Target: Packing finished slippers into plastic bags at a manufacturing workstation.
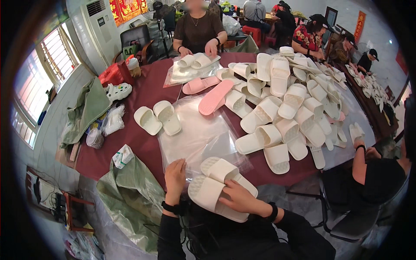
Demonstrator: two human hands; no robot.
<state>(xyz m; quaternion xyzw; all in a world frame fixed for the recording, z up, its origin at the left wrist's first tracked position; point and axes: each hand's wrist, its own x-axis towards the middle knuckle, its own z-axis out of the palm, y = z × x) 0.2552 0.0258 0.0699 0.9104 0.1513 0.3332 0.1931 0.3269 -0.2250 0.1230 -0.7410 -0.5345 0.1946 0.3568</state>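
My right hand (237,197) presses on a pair of cream slippers (216,184) stacked sole to sole at the near table edge. My left hand (174,175) rests on the near edge of a stack of clear plastic bags (197,134), fingers bent over the plastic. Another cream pair (157,118) lies side by side to the left of the bags. Two pink slippers (208,91) lie beyond the bags.
A big heap of cream slippers (286,108) covers the right of the dark red table (143,147). A person across the table holds a pair on a bag (195,60). Another person (372,173) sits at right. Green sacks (130,195) hang at left.
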